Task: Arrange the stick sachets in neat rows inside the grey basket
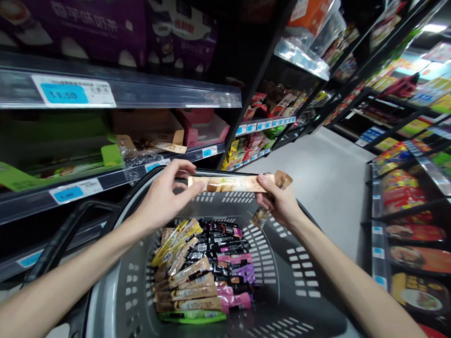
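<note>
A cream and tan stick sachet [232,184] lies level above the basket, held between my two hands. My left hand [170,192] is closed on its left end, thumb in front. My right hand [282,199] pinches the right end, and more brown sachets [263,215] stick out from the same grip. Below is a grey shopping basket [261,243] with slotted walls. Inside it, many stick sachets are laid in two rows: brown and yellow ones [189,282] on the left, black, pink and purple ones [234,259] on the right, a green one [195,317] nearest me.
To the left is a shelf [142,95] with price tags and purple boxes [100,24] above. Open green [50,148] and pink cartons [204,127] stand on the level below. A grey aisle floor [312,164] runs ahead. Packaged goods [404,195] fill the right-hand shelves.
</note>
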Available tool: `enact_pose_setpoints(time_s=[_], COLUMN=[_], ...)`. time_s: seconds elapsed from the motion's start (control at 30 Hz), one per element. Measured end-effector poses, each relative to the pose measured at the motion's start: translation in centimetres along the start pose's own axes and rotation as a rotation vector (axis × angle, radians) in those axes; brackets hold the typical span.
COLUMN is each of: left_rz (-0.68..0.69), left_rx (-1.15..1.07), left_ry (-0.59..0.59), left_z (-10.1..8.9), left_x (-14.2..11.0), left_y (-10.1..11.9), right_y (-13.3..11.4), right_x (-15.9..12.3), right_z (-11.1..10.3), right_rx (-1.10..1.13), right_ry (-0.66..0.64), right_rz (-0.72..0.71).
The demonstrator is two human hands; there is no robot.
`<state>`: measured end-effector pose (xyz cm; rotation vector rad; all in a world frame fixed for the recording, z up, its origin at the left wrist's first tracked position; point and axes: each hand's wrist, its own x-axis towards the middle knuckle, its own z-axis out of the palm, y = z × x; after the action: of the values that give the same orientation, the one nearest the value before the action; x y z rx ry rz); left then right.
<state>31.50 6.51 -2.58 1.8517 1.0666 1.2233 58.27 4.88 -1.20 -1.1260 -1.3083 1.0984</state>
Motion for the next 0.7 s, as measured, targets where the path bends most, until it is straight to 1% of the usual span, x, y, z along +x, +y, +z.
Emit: enact_pose_setpoints(time_s=[0.13, 0.17, 0.23, 0.33, 0.43, 0.5, 0.6, 0.63, 0.7], left_rz=[0.274, 0.326, 0.368, 0.353, 0.326, 0.305, 0.247, 0.215, 0.108], left_rx=[0.188, 0.225, 0.268, 0.351, 0.455, 0.533, 0.711, 0.784, 0.894], left_ry=[-0.191, -0.224, -0.25, -0.252, -0.264, -0.205, -0.055, -0.017, 0.031], left_z=[0.1, 0.2, 0.2, -0.1, -1.3, -2.6, -5.2, -6.2, -8.2], left_x=[-0.3, -0.3, -0.5, -0.3, 0.4, 1.4, 3.5, 4.3, 5.8], left_y=[0.2, 0.2, 0.0, -0.4, -0.7, -0.7, -0.8, -1.0, -1.4], right_y=[-0.1, 0.0, 0.0, 0.0, 0.1, 0.0, -0.2, -0.4, -0.7], right_x=[-0.2, -0.2, -0.3, -0.5, -0.5, -0.5, -0.4, -0.3, -0.3], right_z=[0.4, 0.6, 0.8, 1.1, 1.2, 1.2, 0.9, 0.8, 0.6], right_rx=[0.056, 0.074, 0.108, 0.137, 0.143, 0.136, 0.103, 0.093, 0.085], right_ry=[-0.001, 0.001, -0.004, -0.062, -0.117, -0.136, -0.158, -0.165, -0.169], right_rz=[0.03, 0.043, 0.075, 0.106, 0.111, 0.109, 0.092, 0.087, 0.079])
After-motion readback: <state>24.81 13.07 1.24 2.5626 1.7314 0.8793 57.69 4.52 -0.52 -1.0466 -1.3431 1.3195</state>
